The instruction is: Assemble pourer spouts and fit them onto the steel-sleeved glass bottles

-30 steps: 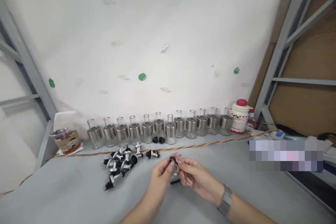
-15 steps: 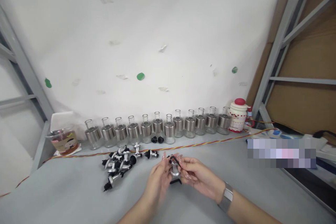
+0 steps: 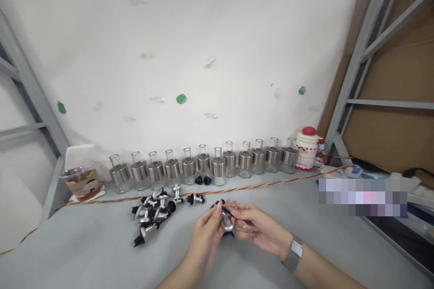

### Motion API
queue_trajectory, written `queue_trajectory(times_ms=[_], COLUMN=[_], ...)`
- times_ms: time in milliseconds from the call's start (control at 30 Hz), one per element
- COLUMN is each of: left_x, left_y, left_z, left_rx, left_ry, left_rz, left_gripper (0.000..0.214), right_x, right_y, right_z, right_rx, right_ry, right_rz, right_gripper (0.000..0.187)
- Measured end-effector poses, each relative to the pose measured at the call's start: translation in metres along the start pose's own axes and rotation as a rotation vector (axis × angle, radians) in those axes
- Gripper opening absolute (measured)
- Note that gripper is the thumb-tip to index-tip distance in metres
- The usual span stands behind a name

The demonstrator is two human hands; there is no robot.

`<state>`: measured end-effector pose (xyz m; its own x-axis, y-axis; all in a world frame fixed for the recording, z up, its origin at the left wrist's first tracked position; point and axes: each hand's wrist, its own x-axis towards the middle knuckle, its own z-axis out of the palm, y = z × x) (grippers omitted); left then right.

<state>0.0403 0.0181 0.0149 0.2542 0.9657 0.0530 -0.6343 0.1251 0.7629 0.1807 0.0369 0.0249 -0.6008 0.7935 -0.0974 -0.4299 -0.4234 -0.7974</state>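
Observation:
Both hands meet over the near middle of the table at a silver-and-black bottle pourer (image 3: 228,224). My left hand (image 3: 207,230) has its thumb and fingers closed on the pourer's upper left side. From the right, my right hand (image 3: 252,223), with a watch on its wrist, pinches a dark part at the pourer's top. Fingers partly hide the piece, so I cannot tell whether that dark part is attached. Left of the hands lies a pile of similar pourers (image 3: 159,207), with one single pourer (image 3: 195,199) apart on its right.
Several glass bottles with steel sleeves (image 3: 188,164) line the wall. Two small black caps (image 3: 203,180) lie before them. A red-and-yellow twisted cord (image 3: 251,187) crosses the table. At the ends stand a plastic tub (image 3: 83,185) and a red-topped jar (image 3: 307,151).
My left thumb and fingers have closed in onto the top of the pourer, covering more of its dark part. My right hand stays nearly in place.

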Motion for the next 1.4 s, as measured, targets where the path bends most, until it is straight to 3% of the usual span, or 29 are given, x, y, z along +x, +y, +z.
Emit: queue_trajectory(times_ms=[567,767,1400], left_x=[0.0017,0.0003,-0.0026], left_y=[0.0023,0.0008,0.0058], left_z=[0.0043,0.0043,0.0087], left_rx=[-0.003,0.023,0.024], left_ry=[0.091,0.063,0.086], left_rz=[-0.012,-0.020,-0.038], left_gripper=[0.026,0.025,0.026], right_x=[0.0012,-0.0005,0.0016], right_y=[0.0049,0.0036,0.0060], right_z=[0.0011,0.0002,-0.0013], right_rx=[-0.048,-0.052,-0.034], right_ry=[0.042,0.031,0.003], right_rz=[-0.030,0.027,-0.011], right_gripper=[0.018,0.018,0.022])
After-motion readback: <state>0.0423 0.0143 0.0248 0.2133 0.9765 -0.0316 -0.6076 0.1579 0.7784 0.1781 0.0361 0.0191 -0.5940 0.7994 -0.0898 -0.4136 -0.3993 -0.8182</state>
